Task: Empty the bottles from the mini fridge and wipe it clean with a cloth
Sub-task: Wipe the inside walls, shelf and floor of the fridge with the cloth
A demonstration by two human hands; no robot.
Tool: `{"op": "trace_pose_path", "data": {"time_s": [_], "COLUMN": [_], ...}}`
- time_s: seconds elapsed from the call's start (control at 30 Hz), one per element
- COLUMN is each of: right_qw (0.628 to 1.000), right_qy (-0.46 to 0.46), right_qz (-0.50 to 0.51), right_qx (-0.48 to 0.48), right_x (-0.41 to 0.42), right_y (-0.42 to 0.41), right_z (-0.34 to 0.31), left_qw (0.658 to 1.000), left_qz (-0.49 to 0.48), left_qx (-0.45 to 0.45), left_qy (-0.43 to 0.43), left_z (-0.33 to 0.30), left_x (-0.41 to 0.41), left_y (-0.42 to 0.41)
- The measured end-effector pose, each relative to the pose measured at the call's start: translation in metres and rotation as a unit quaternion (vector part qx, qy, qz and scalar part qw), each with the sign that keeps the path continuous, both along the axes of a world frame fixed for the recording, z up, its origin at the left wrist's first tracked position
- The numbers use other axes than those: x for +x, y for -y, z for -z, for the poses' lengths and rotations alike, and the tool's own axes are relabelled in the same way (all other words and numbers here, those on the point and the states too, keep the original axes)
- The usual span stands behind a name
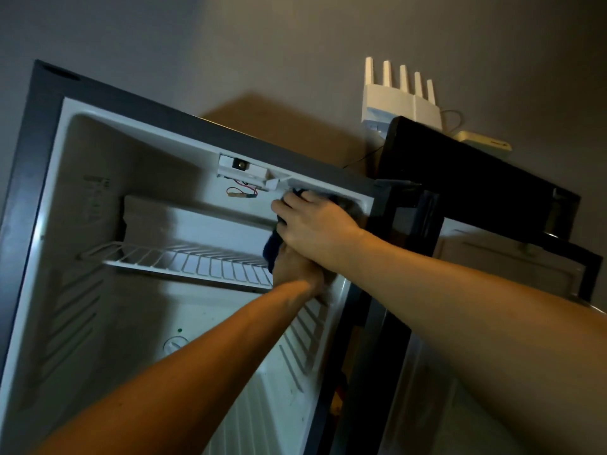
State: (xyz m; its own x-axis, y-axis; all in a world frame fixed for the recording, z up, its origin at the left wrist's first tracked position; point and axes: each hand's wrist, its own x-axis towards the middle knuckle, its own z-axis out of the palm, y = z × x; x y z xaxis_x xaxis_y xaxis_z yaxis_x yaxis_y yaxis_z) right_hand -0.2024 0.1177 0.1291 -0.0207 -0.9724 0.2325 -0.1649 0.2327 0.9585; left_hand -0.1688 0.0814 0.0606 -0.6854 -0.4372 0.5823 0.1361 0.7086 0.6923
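Observation:
The mini fridge (pixel 98 198) stands open, its white interior facing me. My right hand (pixel 315 224) grips a dark blue cloth (pixel 272 254) and holds it against the upper right inner corner, just under the top frame. My left hand (pixel 295 274) is directly beneath, partly hidden by my right wrist, and seems to grip the cloth's hanging lower part against the right inner wall. A white wire shelf (pixel 184 261) spans the fridge at mid height. No bottles are in view.
The fridge door (pixel 476 192) is swung open to the right, dark and glossy. A light and thermostat housing (pixel 243 170) with loose red wires sits in the fridge ceiling. A white router with several antennas (pixel 399 100) hangs on the wall behind.

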Motion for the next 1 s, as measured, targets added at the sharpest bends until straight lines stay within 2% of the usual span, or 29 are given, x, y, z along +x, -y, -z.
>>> {"op": "trace_pose_path", "data": {"time_s": [0.07,0.1,0.2,0.57,0.73,1.0], "right_qw": [0.979,0.961,0.938,0.957,0.975,0.975], "right_qy": [0.083,0.108,0.122,0.110,0.095,0.124], "right_qz": [0.184,0.254,0.325,0.267,0.191,0.172], "right_qx": [-0.007,-0.009,-0.002,0.031,0.056,0.064], "right_x": [-0.014,-0.018,-0.025,0.023,0.049,0.064], "right_y": [0.012,0.014,0.018,-0.026,-0.061,-0.082], "right_z": [-0.002,-0.006,-0.012,-0.017,-0.015,0.000], "left_qw": [0.995,0.990,0.983,0.992,0.999,0.996], "left_qz": [0.040,0.024,-0.003,-0.032,0.010,0.027], "left_qx": [0.040,0.015,-0.052,-0.032,-0.009,0.073], "left_qy": [0.081,0.136,0.176,0.120,0.048,-0.048], "left_z": [-0.010,-0.013,-0.013,-0.005,0.021,0.058], "left_x": [-0.015,-0.021,-0.032,0.013,0.032,0.036], "left_y": [0.005,0.008,0.020,0.000,-0.016,-0.034]}}
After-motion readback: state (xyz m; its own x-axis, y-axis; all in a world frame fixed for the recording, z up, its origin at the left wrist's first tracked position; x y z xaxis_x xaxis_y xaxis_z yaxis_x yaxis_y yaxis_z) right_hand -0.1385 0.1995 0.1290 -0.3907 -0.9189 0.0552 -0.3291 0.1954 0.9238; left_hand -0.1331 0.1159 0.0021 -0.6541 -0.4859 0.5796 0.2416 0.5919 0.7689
